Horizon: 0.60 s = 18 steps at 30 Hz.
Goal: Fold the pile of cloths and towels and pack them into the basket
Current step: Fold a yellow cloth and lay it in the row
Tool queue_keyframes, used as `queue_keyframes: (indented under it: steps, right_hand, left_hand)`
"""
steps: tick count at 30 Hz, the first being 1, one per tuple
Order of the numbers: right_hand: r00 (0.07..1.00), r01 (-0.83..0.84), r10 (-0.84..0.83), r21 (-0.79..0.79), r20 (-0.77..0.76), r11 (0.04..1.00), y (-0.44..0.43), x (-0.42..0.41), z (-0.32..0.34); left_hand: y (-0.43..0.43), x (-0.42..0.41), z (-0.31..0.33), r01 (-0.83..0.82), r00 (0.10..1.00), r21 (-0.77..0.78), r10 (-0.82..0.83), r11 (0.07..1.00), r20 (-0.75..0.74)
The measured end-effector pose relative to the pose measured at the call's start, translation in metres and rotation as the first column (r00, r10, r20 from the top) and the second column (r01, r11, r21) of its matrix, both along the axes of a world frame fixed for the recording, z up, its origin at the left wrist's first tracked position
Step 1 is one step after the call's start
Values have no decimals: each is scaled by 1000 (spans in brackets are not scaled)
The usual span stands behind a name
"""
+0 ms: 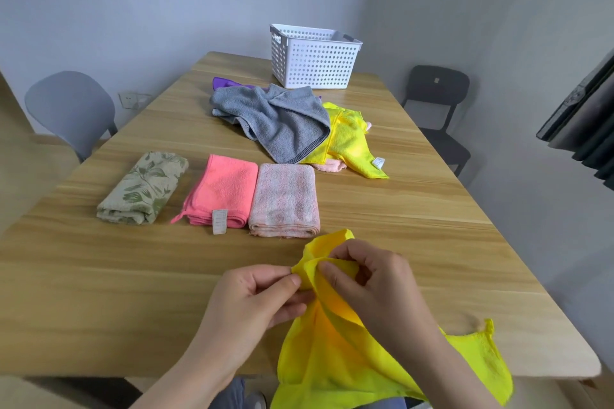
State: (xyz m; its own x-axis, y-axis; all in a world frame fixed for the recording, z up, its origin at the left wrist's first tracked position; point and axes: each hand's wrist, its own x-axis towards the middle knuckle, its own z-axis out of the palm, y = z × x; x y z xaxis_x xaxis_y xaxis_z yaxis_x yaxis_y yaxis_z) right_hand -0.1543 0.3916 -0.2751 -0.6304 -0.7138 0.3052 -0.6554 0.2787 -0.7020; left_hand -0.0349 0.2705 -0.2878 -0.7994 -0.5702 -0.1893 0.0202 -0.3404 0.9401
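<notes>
Both hands hold a yellow cloth (pixel 335 355) above the table's near edge; it hangs down over the edge. My left hand (pixel 255 302) pinches its top corner and my right hand (pixel 375 285) pinches a fold just beside it. Three folded cloths lie in a row in front: a leaf-print one (pixel 143 189), a pink one (pixel 222 192) and a pale pink towel (pixel 284 201). Farther back is the unfolded pile: a grey towel (pixel 279 119) over a purple cloth (pixel 226 82), with another yellow cloth (pixel 349 143) and a pale pink one (pixel 329 165) beside it. The white perforated basket (pixel 314 60) stands at the far end.
The wooden table (pixel 99 292) fills the view. A grey chair (pixel 71 109) stands at its left side and a black chair (pixel 438 103) at its right. A dark curtain (pixel 584 123) hangs at the right edge.
</notes>
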Motion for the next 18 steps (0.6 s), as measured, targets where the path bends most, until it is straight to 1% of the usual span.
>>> queue_keyframes:
  steps: [10, 14, 15, 18]
  right_hand:
    - [998, 7, -5, 26, -70, 1000, -7, 8, -2]
    - [997, 10, -7, 31, -74, 999, -6, 7, -3]
    - [997, 10, -8, 30, -74, 1000, -6, 7, -3]
    - [997, 8, -6, 20, -71, 1000, -5, 8, -4]
  left_hand:
    - [3, 4, 3, 6, 1000, -102, -4, 995, 13]
    - [5, 5, 4, 9, 1000, -145, -5, 989, 28]
    - [5, 6, 4, 8, 1000, -162, -3, 987, 28]
    - [5, 5, 2, 7, 999, -289, 7, 957, 50]
